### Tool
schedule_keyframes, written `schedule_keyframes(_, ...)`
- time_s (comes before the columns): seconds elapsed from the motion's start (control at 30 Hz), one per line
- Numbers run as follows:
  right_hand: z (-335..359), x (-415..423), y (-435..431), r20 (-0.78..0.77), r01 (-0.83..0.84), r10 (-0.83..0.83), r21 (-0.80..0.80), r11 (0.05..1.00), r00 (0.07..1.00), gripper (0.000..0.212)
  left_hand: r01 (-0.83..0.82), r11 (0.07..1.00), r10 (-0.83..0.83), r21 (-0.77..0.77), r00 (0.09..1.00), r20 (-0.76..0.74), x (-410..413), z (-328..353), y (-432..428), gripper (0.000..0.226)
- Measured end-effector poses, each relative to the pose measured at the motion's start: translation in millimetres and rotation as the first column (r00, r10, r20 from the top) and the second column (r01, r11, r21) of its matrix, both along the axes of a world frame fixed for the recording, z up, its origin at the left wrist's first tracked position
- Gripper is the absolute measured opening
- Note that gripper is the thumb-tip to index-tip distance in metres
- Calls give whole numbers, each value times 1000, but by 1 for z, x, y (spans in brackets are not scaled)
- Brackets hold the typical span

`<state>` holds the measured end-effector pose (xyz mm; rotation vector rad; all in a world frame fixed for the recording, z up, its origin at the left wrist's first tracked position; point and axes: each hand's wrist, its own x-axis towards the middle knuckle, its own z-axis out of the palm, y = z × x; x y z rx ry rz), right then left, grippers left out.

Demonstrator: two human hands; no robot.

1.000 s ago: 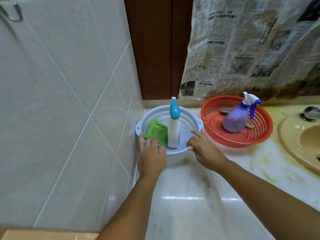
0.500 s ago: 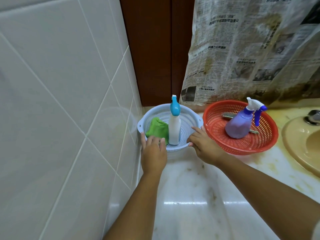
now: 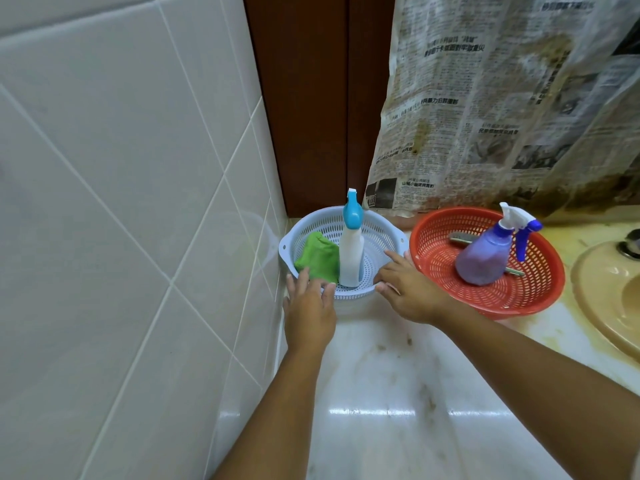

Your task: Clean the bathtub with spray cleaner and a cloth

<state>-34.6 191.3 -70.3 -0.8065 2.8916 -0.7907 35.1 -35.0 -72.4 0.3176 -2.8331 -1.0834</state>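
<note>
A pale blue perforated basket [image 3: 384, 233] stands in the corner against the tiled wall. Inside it a white spray bottle with a blue nozzle [image 3: 351, 251] stands upright beside a crumpled green cloth [image 3: 318, 256]. My left hand [image 3: 310, 306] lies at the basket's near rim, its fingers straight and spread, with the fingertips by the cloth. At the basket's right rim my right hand [image 3: 407, 289] touches the rim with its fingers stretched forward. Neither hand holds the bottle or the cloth.
A red basket [image 3: 540, 299] to the right holds a purple spray bottle [image 3: 485, 258] and a thin metal tool. Further right is a beige sink basin [image 3: 595, 292]. Stained newspaper [image 3: 502, 105] hangs behind, beside a brown wooden frame. The white marble counter [image 3: 398, 393] has brown smudges.
Both hands stay at the blue basket's rim. The left hand's fingers have spread a little. The view has tilted slightly upward.
</note>
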Motion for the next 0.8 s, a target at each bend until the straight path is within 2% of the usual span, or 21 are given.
schedule_keyframes(0.1, 4, -4, 3, 29, 0, 2, -49, 999, 1000, 18, -2, 1000, 2, -31, 1000, 2, 2, 0, 0, 30)
schedule_keyframes(0.33, 9, -20, 11, 76, -127, 121, 83, 988, 990, 25, -18, 975, 25, -220, 999, 25, 9, 4, 8, 36)
schedule_keyframes(0.53, 16, -25, 16, 117, -73, 62, 92, 993, 991, 25, -30, 952, 29, -303, 1000, -8, 9, 8, 12, 40)
schedule_keyframes(0.8, 7, -15, 11, -12, -70, 71, 80, 994, 997, 28, -9, 947, 14, -321, 1000, 13, 8, 8, 12, 45)
